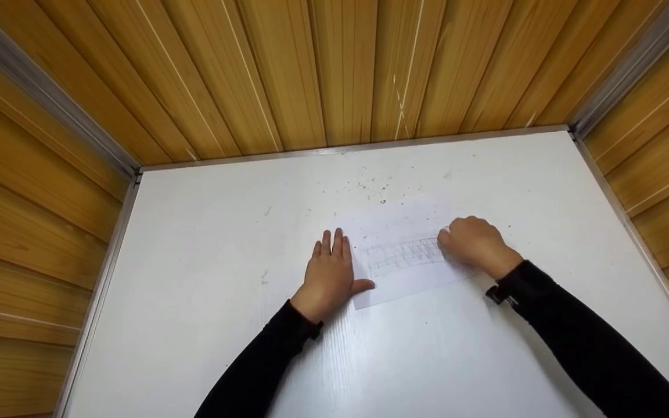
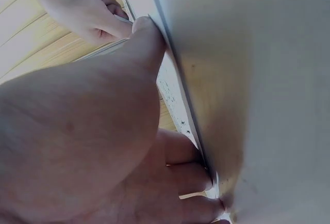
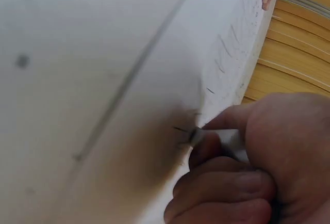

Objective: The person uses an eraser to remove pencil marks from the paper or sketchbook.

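A white sheet of paper (image 1: 410,284) lies on the white table, with a band of pencilled lines (image 1: 404,253) drawn across it. My left hand (image 1: 330,277) rests flat at the paper's left edge, fingers straight and pointing away, thumb spread out over the sheet. At the right end of the band, my right hand (image 1: 474,242) pinches a small white eraser (image 3: 232,140) between thumb and curled fingers. Its dark, smudged tip meets the paper beside some short pencil strokes (image 3: 225,46). In the head view the fingers hide most of the eraser.
Dark crumbs (image 1: 372,186) are scattered over the table beyond the paper. Wood-patterned panels (image 1: 340,75) wall the table in at the back and both sides, with a grey metal rail (image 1: 311,152) along the back edge.
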### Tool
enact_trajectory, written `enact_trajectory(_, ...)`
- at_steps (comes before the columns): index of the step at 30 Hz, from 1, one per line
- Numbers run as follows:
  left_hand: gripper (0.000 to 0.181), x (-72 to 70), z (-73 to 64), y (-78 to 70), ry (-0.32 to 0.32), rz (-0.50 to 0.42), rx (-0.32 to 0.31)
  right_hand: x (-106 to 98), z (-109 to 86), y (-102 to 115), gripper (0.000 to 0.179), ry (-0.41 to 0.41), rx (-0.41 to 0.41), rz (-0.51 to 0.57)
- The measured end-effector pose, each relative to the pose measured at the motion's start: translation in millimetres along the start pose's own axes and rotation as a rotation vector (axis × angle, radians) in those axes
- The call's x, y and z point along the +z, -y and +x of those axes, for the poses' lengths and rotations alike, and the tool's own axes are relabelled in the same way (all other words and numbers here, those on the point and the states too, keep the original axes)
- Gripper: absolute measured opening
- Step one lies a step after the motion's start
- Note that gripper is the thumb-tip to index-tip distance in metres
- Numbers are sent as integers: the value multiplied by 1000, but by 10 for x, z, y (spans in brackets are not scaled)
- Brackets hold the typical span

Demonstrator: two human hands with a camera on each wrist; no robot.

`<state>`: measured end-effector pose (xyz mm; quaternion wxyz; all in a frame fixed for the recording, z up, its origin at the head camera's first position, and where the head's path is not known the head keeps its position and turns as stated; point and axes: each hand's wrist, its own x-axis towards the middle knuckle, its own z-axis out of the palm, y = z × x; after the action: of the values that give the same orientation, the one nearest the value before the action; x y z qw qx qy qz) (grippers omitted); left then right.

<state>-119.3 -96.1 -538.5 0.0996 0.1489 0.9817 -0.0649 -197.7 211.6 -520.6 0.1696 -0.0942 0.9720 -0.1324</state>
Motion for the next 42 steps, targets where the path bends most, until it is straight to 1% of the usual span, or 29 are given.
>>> enact_trajectory(2,121,14,-6,3,1,-3,6,18,23,85,49,-4,-7,-3)
enact_trajectory(4,121,23,-12,10,-1,-5,10,60,54,230,50,4,-21,15)
enact_trajectory(6,121,24,-13,17,-9,-9,13,125,94,445,52,16,-45,37)
enact_trajectory(8,121,17,-10,21,-18,-15,15,197,136,699,54,43,-88,43)
enact_trajectory(10,120,8,-1,16,-28,-24,20,257,177,956,54,62,-135,23)
enact_trajectory(12,119,0,13,3,-37,-42,30,303,215,1167,53,61,-175,-6)
enact_trajectory(14,118,9,23,-1,-41,-53,41,344,261,1314,51,46,-192,-34)
enact_trajectory(15,118,13,32,-3,-39,-51,45,354,280,1348,50,40,-190,-41)
enact_trajectory(17,118,15,41,-6,-30,-49,45,365,320,1336,48,33,-182,-43)
enact_trajectory(20,120,8,41,1,1,-26,23,345,342,1151,48,38,-169,-25)
enact_trajectory(23,121,1,29,13,25,-24,1,276,294,816,53,52,-135,6)
enact_trajectory(26,121,-2,30,10,38,-26,-4,163,182,380,57,51,-73,39)
enact_trajectory(28,121,-4,35,1,45,-26,-3,98,117,126,58,37,-36,49)
enact_trajectory(30,121,11,28,-8,46,-26,-6,51,81,-33,57,29,-17,47)
enact_trajectory(31,121,-1,28,-2,39,-24,-6,19,67,-66,56,25,-12,43)
enact_trajectory(33,121,-12,21,14,26,-26,-2,-13,65,-57,53,17,-8,30)
enact_trajectory(36,121,2,10,17,22,-28,6,-20,65,72,50,6,-3,36)
enact_trajectory(39,121,14,15,8,22,-28,18,59,83,307,51,-9,-11,91)
enact_trajectory(42,121,21,21,-4,18,-37,22,170,132,629,53,-1,-48,136)
